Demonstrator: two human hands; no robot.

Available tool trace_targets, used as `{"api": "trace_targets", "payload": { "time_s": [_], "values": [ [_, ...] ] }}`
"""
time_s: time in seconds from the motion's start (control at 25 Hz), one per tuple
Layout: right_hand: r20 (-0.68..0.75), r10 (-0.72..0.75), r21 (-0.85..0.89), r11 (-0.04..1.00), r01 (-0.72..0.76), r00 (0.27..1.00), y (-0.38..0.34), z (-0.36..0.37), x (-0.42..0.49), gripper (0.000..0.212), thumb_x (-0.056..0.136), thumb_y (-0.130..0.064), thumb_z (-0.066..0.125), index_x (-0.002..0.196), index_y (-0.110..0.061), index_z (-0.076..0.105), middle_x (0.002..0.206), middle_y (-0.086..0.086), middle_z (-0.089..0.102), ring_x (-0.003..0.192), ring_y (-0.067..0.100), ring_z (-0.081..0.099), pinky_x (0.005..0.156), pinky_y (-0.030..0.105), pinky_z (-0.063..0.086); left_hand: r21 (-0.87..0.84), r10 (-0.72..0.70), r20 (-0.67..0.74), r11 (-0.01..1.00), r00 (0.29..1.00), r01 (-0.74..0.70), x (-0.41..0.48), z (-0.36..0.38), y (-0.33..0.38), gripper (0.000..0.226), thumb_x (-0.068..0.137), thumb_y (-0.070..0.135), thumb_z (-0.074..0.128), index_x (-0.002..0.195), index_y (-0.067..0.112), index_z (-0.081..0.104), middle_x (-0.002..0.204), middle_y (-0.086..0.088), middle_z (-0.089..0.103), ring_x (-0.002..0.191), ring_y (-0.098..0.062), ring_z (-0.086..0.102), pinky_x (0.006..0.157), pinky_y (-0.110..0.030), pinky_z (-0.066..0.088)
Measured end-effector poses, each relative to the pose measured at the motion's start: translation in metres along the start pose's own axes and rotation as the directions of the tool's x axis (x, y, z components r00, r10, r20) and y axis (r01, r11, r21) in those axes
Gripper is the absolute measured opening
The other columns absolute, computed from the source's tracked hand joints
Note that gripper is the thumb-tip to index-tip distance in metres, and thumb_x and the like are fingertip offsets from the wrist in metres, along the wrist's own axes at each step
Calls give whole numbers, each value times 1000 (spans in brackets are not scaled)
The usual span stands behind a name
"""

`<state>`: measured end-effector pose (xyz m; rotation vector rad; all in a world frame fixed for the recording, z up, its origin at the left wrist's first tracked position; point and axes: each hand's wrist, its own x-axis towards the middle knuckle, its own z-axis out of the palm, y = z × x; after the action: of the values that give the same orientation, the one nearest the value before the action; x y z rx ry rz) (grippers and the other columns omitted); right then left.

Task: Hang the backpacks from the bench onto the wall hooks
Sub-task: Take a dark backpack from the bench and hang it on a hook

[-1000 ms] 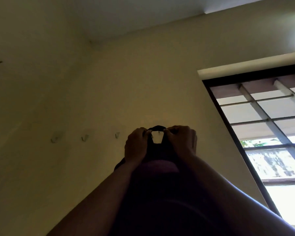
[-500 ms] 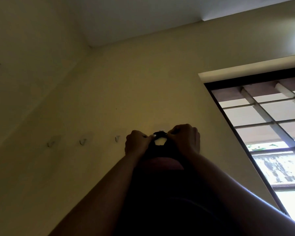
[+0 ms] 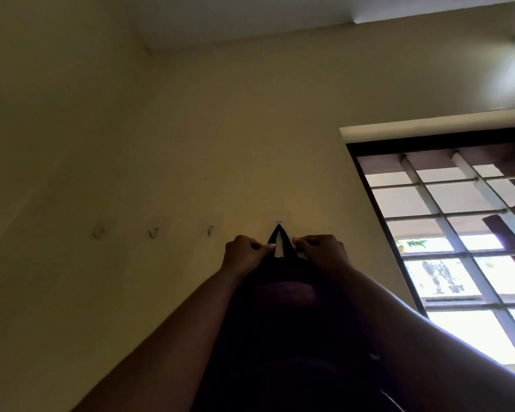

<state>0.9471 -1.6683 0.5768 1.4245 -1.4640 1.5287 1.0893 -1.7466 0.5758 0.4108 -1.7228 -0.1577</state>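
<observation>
A dark backpack (image 3: pixel 283 328) with a purple patch is raised against the cream wall, between my two forearms. Its black top loop (image 3: pixel 282 239) is pulled into a narrow triangle whose tip sits over a small wall hook (image 3: pixel 278 223). My left hand (image 3: pixel 244 253) pinches the loop's left base and my right hand (image 3: pixel 321 251) pinches its right base. Most of the bag is in deep shadow.
Three bare hooks (image 3: pixel 152 232) line the wall to the left of the bag, at about the same height. A dark-framed barred window (image 3: pixel 470 242) fills the right side. The ceiling corner (image 3: pixel 144 47) is up at the left.
The loop, rounded and held just below the hook before, is now stretched taut over the hook. Both hands have dropped slightly and spread to the loop's base.
</observation>
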Motion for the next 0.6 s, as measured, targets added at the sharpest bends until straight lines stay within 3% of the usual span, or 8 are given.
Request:
{"api": "trace_targets", "payload": {
  "time_s": [0.08,0.12,0.2,0.24,0.32,0.4,0.52,0.6],
  "values": [
    [62,24,-34,999,-22,998,-6,-5,-10,37,93,-40,48,118,-20,66,124,2,66,117,21,57,80,19,32,28,-6,77,1000,997,4,-9,-5,7,32,90,44,50,88,16,66,86,3,64,80,-11,60,80,-25,46],
    [69,34,-23,999,-33,997,-9,-6,-16,38,93,-42,47,120,-21,64,126,1,65,118,20,56,81,19,32,56,-4,125,998,992,-3,-14,-6,10,35,92,46,45,98,17,64,96,2,65,88,-13,60,90,-28,45],
    [50,80,55,995,-83,995,-16,-11,-34,42,92,-45,47,124,-22,60,127,1,64,118,19,55,84,20,34,41,-16,176,999,984,9,-25,-11,17,56,93,49,40,134,12,47,138,-7,52,123,-21,50,101,-26,36],
    [36,111,95,989,-114,993,-20,-17,-42,44,91,-47,47,125,-21,59,128,1,63,119,19,55,86,22,36,-21,-22,177,999,984,26,-31,-15,21,60,93,49,40,139,11,40,145,-8,45,129,-22,45,100,-25,35],
    [23,162,139,977,-164,986,-27,-29,-60,47,91,-48,47,127,-20,57,127,3,63,116,20,56,89,27,40,-165,-26,163,985,986,53,-49,-22,30,58,92,50,40,137,14,44,142,-7,49,126,-22,48,98,-26,37],
    [5,192,201,961,-189,981,-36,-45,-83,45,92,-45,48,124,-16,59,121,5,65,106,18,58,88,29,42,-202,-34,173,977,984,69,-72,-29,43,56,93,50,38,136,14,45,138,-6,51,123,-21,50,98,-28,39],
    [13,239,306,924,-232,971,-57,-75,-120,45,92,-44,48,121,-13,61,109,6,65,98,17,56,94,36,44,-199,-43,156,977,987,74,-115,-43,69,57,94,50,35,136,13,44,126,-4,55,109,-12,55,80,-22,38],
    [36,274,332,904,-270,961,-70,-93,-144,48,92,-45,47,123,-11,59,112,8,63,106,22,56,102,42,44,-273,-70,137,956,988,106,-140,-53,85,57,94,49,34,138,14,42,138,-4,51,123,-16,49,86,-20,34]
  ]
}}
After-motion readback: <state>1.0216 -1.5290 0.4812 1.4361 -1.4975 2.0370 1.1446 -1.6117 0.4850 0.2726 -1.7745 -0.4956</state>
